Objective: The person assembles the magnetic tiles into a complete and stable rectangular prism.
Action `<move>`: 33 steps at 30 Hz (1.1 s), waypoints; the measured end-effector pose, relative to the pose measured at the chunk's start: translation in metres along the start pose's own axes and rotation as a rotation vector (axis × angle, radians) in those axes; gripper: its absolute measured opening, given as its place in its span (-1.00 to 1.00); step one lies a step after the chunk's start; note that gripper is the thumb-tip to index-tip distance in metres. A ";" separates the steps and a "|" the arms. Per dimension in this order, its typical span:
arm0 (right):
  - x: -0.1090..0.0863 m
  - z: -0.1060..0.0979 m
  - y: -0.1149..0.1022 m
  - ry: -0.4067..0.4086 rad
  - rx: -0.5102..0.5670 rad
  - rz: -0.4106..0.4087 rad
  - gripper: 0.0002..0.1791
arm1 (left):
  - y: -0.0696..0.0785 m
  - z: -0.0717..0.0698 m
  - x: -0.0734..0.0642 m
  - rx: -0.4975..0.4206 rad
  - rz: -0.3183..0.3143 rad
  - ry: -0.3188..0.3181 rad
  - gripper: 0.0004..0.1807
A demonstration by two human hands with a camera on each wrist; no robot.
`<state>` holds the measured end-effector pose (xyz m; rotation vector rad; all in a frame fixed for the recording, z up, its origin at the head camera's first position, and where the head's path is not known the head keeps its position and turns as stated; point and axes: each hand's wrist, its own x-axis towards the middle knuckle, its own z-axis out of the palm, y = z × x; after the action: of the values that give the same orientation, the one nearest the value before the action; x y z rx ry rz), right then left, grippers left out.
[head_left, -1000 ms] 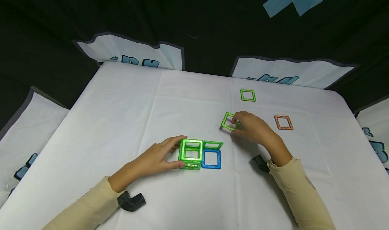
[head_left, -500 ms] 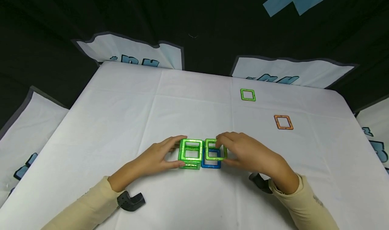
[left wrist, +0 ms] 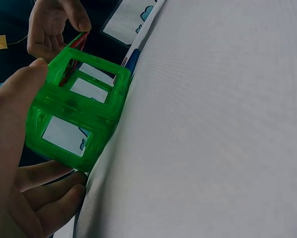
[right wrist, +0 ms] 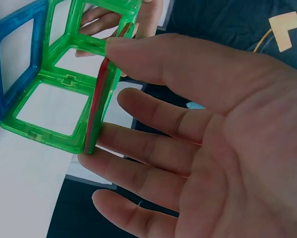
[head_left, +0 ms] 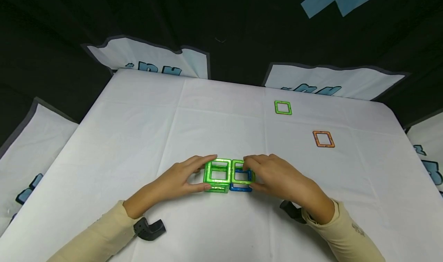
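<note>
In the head view, my left hand (head_left: 180, 177) holds a green cube of square magnetic tiles (head_left: 220, 181), thumb at its near side and fingers at its far side. To its right, my right hand (head_left: 278, 175) pinches a light green square magnetic tile (head_left: 238, 161) by its right part. That tile sits level with the cube's top, against its right edge, above a flat blue square tile (head_left: 241, 189). An upright green tile (right wrist: 44, 141) adjoins the blue one in the right wrist view. From the side, the pinched tile shows a reddish edge (right wrist: 96, 106).
A light green square tile (head_left: 283, 113) lies flat near the far side of the white-covered table (head_left: 138, 119). An orange square tile (head_left: 323, 145) lies flat farther right. Black curtain (head_left: 235, 31) hangs behind the table.
My right hand has carried the light green tile from the right of the cube leftward and toward me, over the blue tile, until it meets the cube. My left hand has stayed on the cube.
</note>
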<state>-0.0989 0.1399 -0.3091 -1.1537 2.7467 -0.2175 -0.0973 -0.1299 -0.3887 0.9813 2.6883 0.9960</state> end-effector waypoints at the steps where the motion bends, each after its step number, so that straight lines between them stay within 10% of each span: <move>1: 0.000 0.000 -0.001 -0.002 -0.003 0.005 -0.60 | 0.000 0.000 0.000 0.002 0.005 0.002 -0.21; 18: -0.001 -0.012 0.009 -0.047 0.067 0.034 -0.52 | 0.001 -0.002 0.001 -0.001 0.086 0.059 -0.14; 26: 0.025 -0.020 0.084 -0.048 0.288 0.279 -0.41 | 0.000 -0.001 0.001 -0.025 0.097 0.070 -0.15; 33: 0.058 -0.016 0.159 -0.054 0.273 0.441 -0.34 | -0.001 -0.002 0.001 -0.037 0.093 0.068 -0.15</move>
<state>-0.2530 0.2099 -0.3294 -0.4664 2.7259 -0.4746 -0.0992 -0.1313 -0.3879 1.0932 2.6897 1.1120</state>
